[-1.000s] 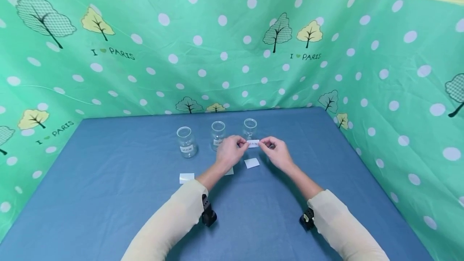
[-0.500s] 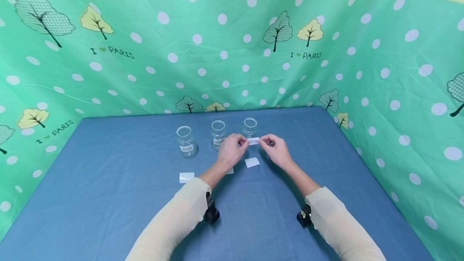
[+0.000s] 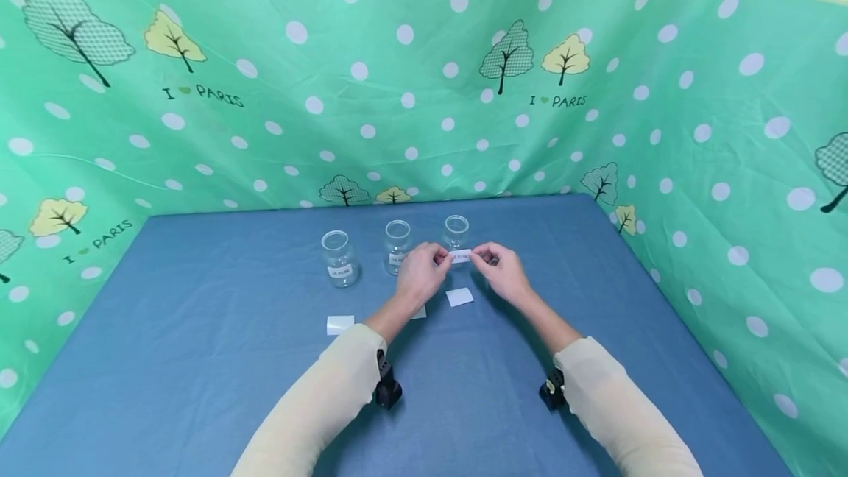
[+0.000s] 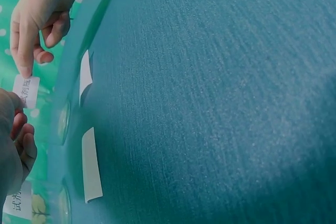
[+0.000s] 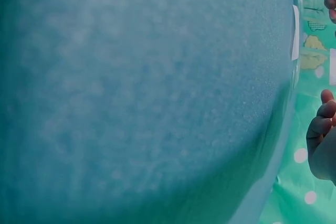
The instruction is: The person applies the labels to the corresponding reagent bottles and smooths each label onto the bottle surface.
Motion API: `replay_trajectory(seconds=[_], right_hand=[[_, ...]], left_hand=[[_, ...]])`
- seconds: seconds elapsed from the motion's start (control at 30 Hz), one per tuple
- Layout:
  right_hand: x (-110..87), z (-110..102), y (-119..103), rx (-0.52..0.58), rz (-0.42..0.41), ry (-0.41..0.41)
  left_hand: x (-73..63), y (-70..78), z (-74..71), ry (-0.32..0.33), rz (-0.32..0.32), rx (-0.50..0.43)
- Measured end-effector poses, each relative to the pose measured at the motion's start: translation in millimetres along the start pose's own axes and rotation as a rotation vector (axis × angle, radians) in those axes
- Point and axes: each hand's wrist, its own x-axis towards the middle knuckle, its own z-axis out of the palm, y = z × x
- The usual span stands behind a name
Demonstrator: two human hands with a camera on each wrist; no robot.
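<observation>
A small white label [image 3: 460, 256] with printed characters is stretched between my two hands, in front of the rightmost glass jar [image 3: 457, 227]. My left hand [image 3: 419, 272] pinches its left end and my right hand [image 3: 505, 274] its right end. Whether the label touches the jar cannot be told. In the left wrist view the label [image 4: 27, 91] spans from the right hand's [image 4: 44, 17] fingertips to the left hand [image 4: 13, 135]. The middle jar [image 3: 397, 230] is partly hidden by my left hand. At left, another jar [image 3: 339, 260] bears a similar label [image 3: 341, 271] on its front.
White backing-like pieces of paper lie on the blue tablecloth [image 3: 232, 389]: one at left [image 3: 341, 324], one [image 3: 419, 313] partly behind my left wrist, one [image 3: 460, 297] below the right jar. A green dotted curtain [image 3: 371, 109] stands behind the table.
Both hands have shifted slightly away from me, bringing the pinched label up toward the right jar. The jars and papers stay put.
</observation>
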Motion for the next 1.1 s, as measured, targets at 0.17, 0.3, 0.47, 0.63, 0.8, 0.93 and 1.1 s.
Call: replay_trajectory(seconds=[0.17,0.3,0.47,0.63,0.8,0.93,1.1], right_hand=[[1.8,0.8,-0.4,-0.023,-0.014,0.009],[2.8,1.7,0.4,-0.029,-0.025,0.013],[2.8,2.9,1.4,-0.039,-0.014,-0.005],[2.5,2.9,0.2,-0.042,-0.013,-0.012],[2.5,3.2,0.7,-0.054,-0.003,-0.012],[3.1,4.1,0.7,-0.068,0.005,-0.014],[3.5,4.7,1.0,-0.080,-0.001,-0.014]], left_hand=[[0.5,1.0,-0.7,-0.002,-0.004,-0.001],[0.6,0.3,-0.8,0.003,0.005,0.003],[0.3,-2.1,-0.3,0.005,0.007,0.000],[0.5,-2.6,-0.1,0.008,0.009,-0.005],[0.9,-2.9,1.4,0.008,0.004,0.003],[1.6,-3.7,2.3,0.012,0.002,0.004],[2.8,-5.7,3.7,0.014,0.003,0.000]])
